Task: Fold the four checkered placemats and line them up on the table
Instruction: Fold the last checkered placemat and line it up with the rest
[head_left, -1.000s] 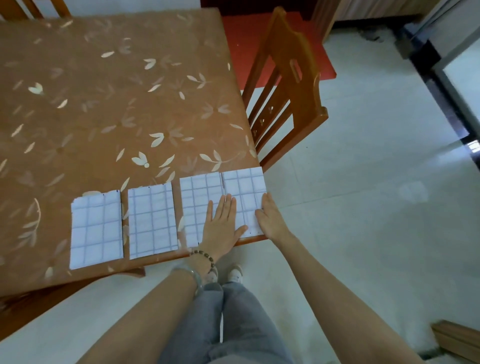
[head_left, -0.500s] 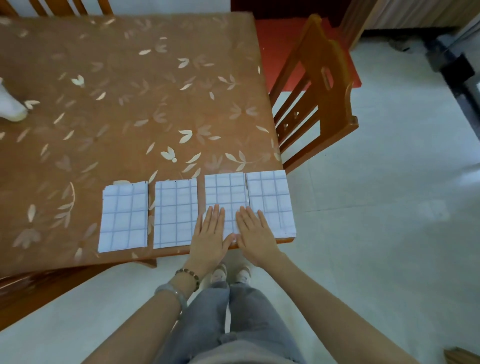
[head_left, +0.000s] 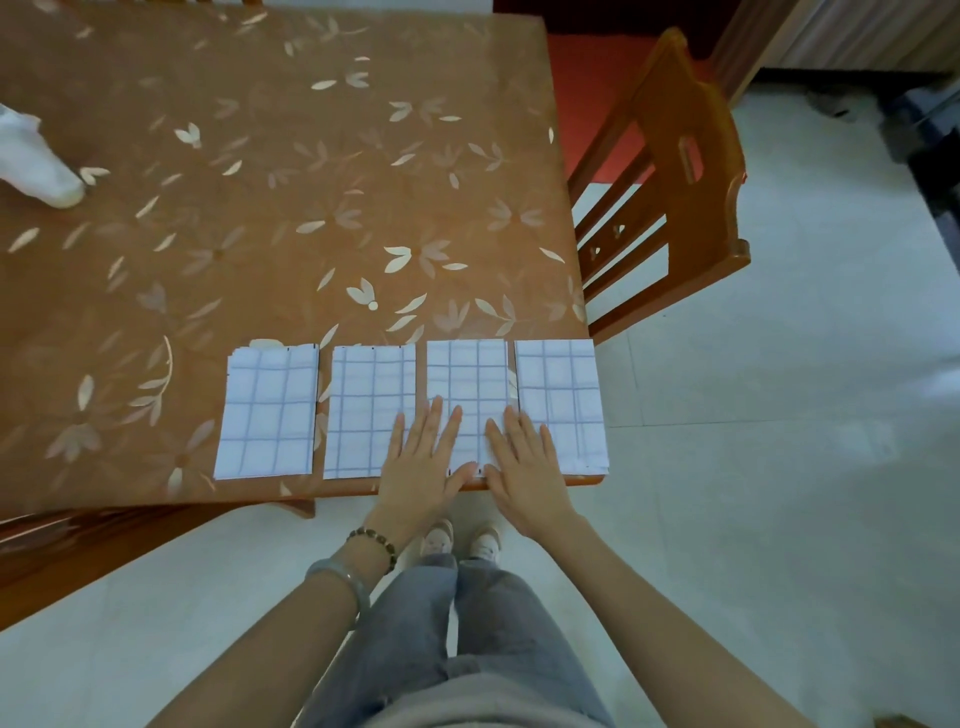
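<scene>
Along the table (head_left: 260, 208) edge, four folded placemats lie in a row. The left hand (head_left: 423, 467) and right hand (head_left: 524, 473) press flat, fingers straight. The third placemat (head_left: 467, 374) now sits slightly apart from the fourth placemat (head_left: 561, 384), so the lining-up looks nearly done.

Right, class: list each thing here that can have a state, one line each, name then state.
left hand: open, fingers straight, pressing down
right hand: open, fingers straight, pressing down
leftmost placemat: folded, flat, untouched
second placemat: folded, flat, left little finger on it
third placemat: folded, flat, under both hands
rightmost placemat: folded, flat, right fingers on it
chair: upright, beside the table
</scene>
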